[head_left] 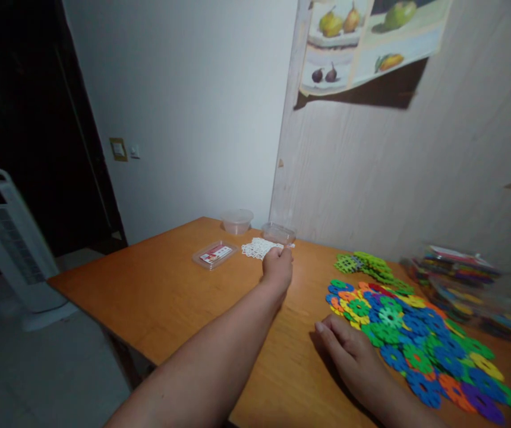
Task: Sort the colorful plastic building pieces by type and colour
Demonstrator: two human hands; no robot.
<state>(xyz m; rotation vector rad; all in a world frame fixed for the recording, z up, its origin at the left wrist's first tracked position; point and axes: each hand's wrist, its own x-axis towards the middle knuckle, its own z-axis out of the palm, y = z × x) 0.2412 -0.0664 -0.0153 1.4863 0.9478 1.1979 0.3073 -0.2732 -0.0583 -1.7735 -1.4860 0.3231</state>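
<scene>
My left hand (277, 268) reaches far across the orange table (161, 291) and its fingers pinch a flat sheet of joined white snowflake pieces (258, 246). My right hand (349, 351) lies flat on the table, fingers apart, touching the near left edge of a flat mat of joined multicolour snowflake pieces (411, 339). A smaller cluster of green pieces (369, 266) lies behind that mat.
A clear lidded tub (237, 220) and a clear container (278, 232) stand at the far edge by the wall. A flat clear box with a red card (215, 254) lies left of the white pieces. A packet of coloured pieces (460, 276) sits far right. A white tower fan (10, 244) stands on the floor at left.
</scene>
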